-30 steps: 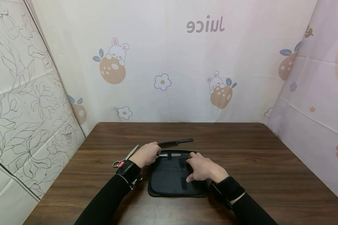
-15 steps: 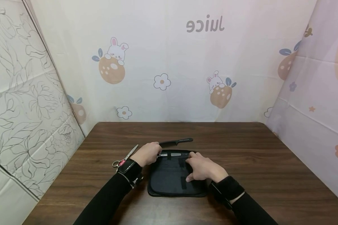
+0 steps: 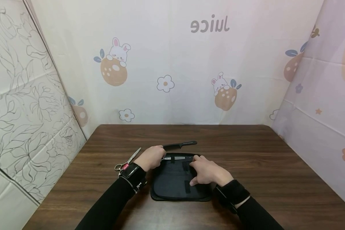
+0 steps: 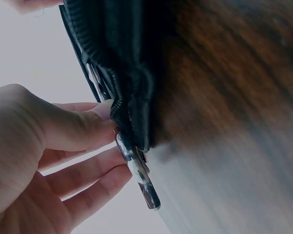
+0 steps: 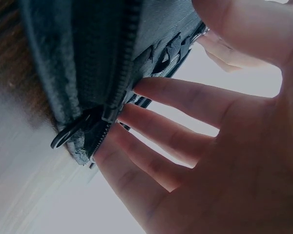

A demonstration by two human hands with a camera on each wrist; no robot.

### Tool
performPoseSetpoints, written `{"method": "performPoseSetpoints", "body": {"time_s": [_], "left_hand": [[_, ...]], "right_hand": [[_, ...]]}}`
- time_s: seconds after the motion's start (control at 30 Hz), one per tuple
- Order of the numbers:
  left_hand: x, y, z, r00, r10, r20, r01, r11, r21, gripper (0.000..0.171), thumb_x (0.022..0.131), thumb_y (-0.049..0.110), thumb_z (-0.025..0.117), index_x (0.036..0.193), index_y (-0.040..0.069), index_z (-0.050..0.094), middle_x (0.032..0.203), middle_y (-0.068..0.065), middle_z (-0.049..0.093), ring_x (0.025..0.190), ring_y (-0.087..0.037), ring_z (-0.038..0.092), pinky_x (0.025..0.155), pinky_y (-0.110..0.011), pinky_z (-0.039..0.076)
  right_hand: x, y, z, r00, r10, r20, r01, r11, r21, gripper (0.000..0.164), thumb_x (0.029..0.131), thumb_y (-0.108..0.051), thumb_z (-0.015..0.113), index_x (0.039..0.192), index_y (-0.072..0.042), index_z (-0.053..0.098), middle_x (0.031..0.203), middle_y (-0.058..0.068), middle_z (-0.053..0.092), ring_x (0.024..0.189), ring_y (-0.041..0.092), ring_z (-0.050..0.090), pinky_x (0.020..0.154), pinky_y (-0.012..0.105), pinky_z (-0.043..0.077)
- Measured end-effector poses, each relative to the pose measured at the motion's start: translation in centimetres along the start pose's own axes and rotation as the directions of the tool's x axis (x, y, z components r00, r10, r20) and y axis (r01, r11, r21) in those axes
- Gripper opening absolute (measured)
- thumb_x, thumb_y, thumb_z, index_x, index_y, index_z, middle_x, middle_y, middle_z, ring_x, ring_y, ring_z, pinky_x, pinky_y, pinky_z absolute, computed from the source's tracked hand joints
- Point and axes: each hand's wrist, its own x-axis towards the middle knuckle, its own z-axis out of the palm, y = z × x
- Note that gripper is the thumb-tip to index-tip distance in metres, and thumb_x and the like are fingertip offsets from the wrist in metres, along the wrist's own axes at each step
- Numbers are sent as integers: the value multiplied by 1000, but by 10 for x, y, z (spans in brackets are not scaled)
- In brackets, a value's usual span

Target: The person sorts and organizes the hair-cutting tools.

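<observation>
A black zippered case [image 3: 172, 183] lies open on the table between the hands. Along its far edge a pair of thinning scissors [image 3: 179, 158] runs under a black strap, toothed blade toward the right. My left hand [image 3: 152, 157] pinches the scissors at the case's far left corner; in the left wrist view, the thumb presses by the zipper while a shiny metal finger ring [image 4: 139, 170] sticks out past the edge. My right hand [image 3: 207, 170] rests on the case's right side. Its fairly straight fingers [image 5: 151, 131] touch the edge near the zipper pull [image 5: 68, 134] in the right wrist view.
A second pair of scissors [image 3: 130, 159] with a red tag lies left of the left hand. Behind the case is a black comb [image 3: 187, 143], partly hidden by that hand. The brown wooden table [image 3: 247, 143] ends at a patterned curtain [image 3: 172, 105].
My left hand has edged slightly right along the case's far edge, and the scissors' handle end has moved with it. The right hand has stayed in place.
</observation>
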Motion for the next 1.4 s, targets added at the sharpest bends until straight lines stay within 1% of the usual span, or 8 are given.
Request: {"method": "performPoseSetpoints", "body": {"time_s": [0.33,0.6,0.9,1.13,1.4], "left_hand": [[-1,3,-4,1000,0,-1,0,1000,-7,16,90,-5,72,89,11,73,89,-1,58,80,-17,59,72,-33,51],[-2,4,-3,1000,6,-10,-6,1000,-3,17,90,-6,72,88,11,72,89,-1,58,79,-17,59,72,-33,51],[0,5,-2,1000,16,-13,-16,1000,-5,16,91,-5,71,91,11,73,91,-2,58,82,-19,60,73,-34,51],[3,4,1,999,37,-28,-37,999,7,16,90,-6,71,92,10,74,91,-3,58,82,-20,60,75,-34,51],[4,2,2,999,42,-15,-42,999,9,16,91,-5,71,95,10,74,91,-3,57,84,-19,60,76,-34,51]], "right_hand": [[-1,0,0,1000,-2,-2,2,1000,0,67,80,-34,88,133,-1,65,128,8,54,113,26,49,90,47,49],[-1,0,-1,1000,4,3,-4,1000,-4,66,80,-33,88,133,-1,65,127,8,54,114,26,49,91,48,49],[-2,-1,-1,1000,5,3,-5,1000,-6,66,80,-34,88,133,-1,65,129,8,53,117,26,49,92,48,49],[-1,-1,0,1000,7,0,-7,1000,-10,66,80,-34,88,133,-2,65,129,9,53,118,27,49,92,48,49],[0,-2,1,1000,10,4,-10,1000,-11,66,80,-34,88,133,-1,65,129,9,53,119,27,48,93,49,49]]}}
